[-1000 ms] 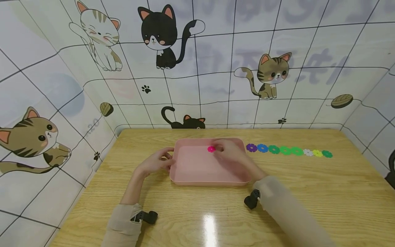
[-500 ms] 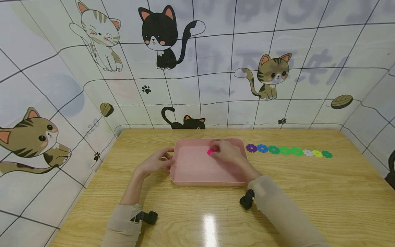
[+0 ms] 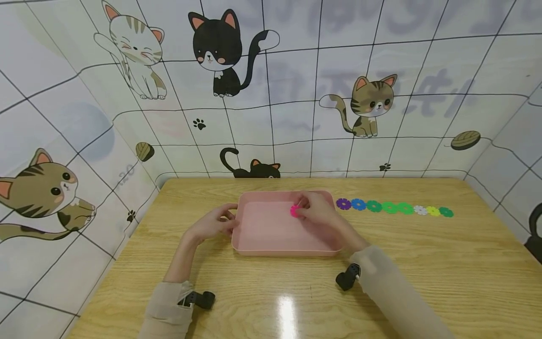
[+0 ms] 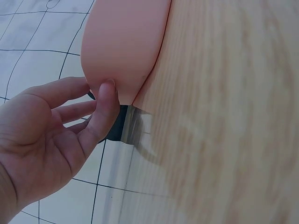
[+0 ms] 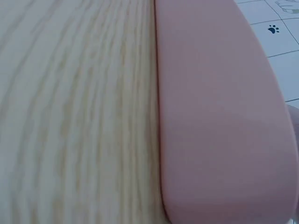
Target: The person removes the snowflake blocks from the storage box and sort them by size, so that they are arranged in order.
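Note:
A pink plastic tray [image 3: 271, 252] lies on the wooden table. At its left side my left hand [image 3: 211, 223] holds the edge; in the left wrist view the left hand's thumb [image 4: 108, 93] presses the tray's outer wall [image 4: 124, 46], with the index finger at the rim. Over the tray's right half, my right hand [image 3: 317, 209] pinches a bright pink flower-shaped plastic disc [image 3: 294, 211] between thumb and fingers. The tray's outer wall [image 5: 224, 116] fills much of the right wrist view, where the disc is hidden.
Right of the tray, a row of flower-shaped discs runs along the table [image 3: 381, 282]: a purple disc [image 3: 343, 204], a blue disc [image 3: 358, 204], several green ones, a white disc [image 3: 420, 210] and a yellow disc [image 3: 433, 211]. A cat-patterned wall covering [image 3: 292, 113] stands behind the table.
The right hand went a little left and nearer, then back right, carrying the pink disc, which shows more fully than half a second ago. My left hand stays on the tray's edge.

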`<control>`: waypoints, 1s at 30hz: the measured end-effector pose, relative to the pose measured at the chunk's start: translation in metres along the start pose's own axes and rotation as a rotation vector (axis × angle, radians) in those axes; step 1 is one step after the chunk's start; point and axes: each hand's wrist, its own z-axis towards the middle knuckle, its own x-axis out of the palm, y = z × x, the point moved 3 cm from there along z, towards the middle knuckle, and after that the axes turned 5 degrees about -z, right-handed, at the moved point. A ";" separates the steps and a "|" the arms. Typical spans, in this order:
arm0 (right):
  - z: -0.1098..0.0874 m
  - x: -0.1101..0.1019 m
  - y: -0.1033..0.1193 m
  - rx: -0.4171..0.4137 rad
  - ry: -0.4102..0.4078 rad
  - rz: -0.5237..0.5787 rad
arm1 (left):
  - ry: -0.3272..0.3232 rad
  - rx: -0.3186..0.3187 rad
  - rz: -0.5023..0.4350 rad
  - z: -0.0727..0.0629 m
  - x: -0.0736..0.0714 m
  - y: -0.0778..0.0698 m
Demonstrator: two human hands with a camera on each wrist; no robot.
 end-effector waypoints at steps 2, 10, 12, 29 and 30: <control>-0.003 -0.006 -0.004 0.003 -0.011 0.008 | 0.002 0.002 0.002 0.000 0.000 0.000; -0.022 -0.036 -0.016 0.028 -0.026 0.047 | 0.002 0.011 0.022 0.000 -0.001 0.001; -0.026 -0.045 -0.019 0.021 -0.035 0.073 | 0.003 0.012 0.023 0.000 0.000 0.001; -0.067 -0.114 -0.061 -0.016 -0.165 0.073 | 0.001 -0.001 0.013 0.000 -0.001 0.001; -0.070 -0.118 -0.063 -0.013 -0.165 0.066 | 0.002 0.000 0.011 0.000 -0.001 0.001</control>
